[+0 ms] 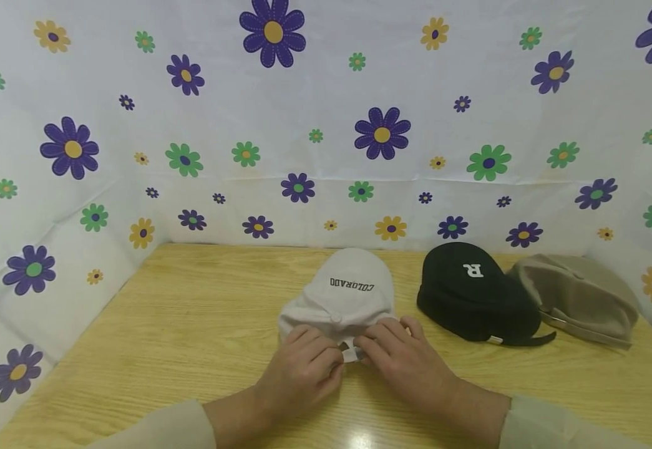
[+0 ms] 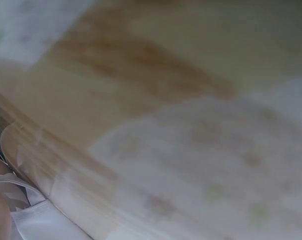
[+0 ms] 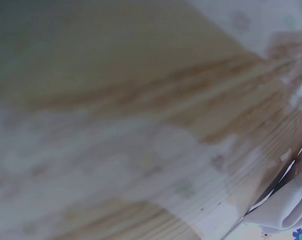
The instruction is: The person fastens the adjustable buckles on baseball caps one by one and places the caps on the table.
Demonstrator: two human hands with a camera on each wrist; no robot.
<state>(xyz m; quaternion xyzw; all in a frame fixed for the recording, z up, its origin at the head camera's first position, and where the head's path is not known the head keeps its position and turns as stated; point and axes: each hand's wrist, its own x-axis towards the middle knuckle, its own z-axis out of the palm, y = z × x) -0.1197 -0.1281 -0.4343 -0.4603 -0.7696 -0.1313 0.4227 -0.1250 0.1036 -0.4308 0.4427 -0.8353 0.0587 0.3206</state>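
Note:
A light grey baseball cap (image 1: pixel 354 268) lettered COLORADO lies on the table with its back edge facing me. My left hand (image 1: pixel 303 368) pinches the left part of its back strap (image 1: pixel 350 356), fingers curled over the rim. On the other side of the strap opening, my right hand (image 1: pixel 404 355) grips the cap's back edge with bent fingers. In the left wrist view a bit of the pale strap (image 2: pixel 28 192) shows beside a fingertip. Pale cap fabric (image 3: pixel 278 205) appears at the lower right of the right wrist view. The thumbs' exact hold is partly hidden.
To the right sits a black cap (image 1: pixel 466 299) with a white R, its strap end sticking out. A tan cap (image 1: pixel 578 293) stands beside it, touching or nearly so. Behind the wooden table (image 1: pixel 191 312) hangs a white flowered cloth (image 1: pixel 326 93).

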